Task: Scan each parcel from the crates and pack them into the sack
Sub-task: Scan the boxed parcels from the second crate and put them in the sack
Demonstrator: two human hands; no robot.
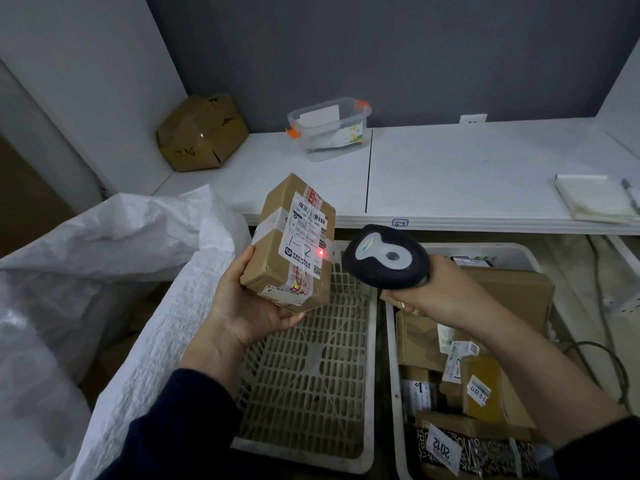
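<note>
Left hand [247, 308] cups the parcel [291, 242] from below, thumb up its side, fingers curled under; right hand [438, 294] grips the scanner [386, 256], red dot on label.

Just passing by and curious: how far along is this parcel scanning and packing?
The left crate looks emptied. The left hand holds a parcel while the right hand aims the scanner at its label. The right crate holds several parcels bound for the sack.

held parcel [291, 240]: "1-2" | yellow parcel [485, 405]: "1-2-2211" | patterned parcel [491, 452]: "2012" | corner box [202, 133]: "936"
</note>
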